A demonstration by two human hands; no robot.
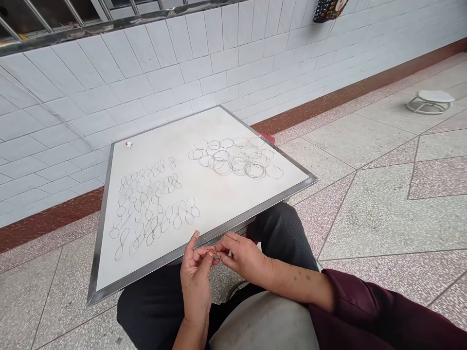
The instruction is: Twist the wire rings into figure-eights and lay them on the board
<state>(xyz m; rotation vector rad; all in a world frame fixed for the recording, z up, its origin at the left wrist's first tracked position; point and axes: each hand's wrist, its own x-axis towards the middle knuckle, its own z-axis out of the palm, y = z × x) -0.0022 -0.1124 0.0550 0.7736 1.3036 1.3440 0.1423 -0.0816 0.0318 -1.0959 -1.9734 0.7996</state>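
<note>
Head view: left hand (197, 279) and right hand (242, 253) are pinching wire (205, 239) lower-centre, steadying it I guess; rings (241, 165) are lying mid-frame, probably for reach.

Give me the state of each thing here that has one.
Left hand: closed, pinching wire.
Right hand: closed, pinching at the same spot.
Held wire: bent, partly hidden by fingers.
Round wires: ring-shaped, many overlapping.
Figure-eight wires: crossed into paired loops, rough rows.
Stool: upright.
</note>
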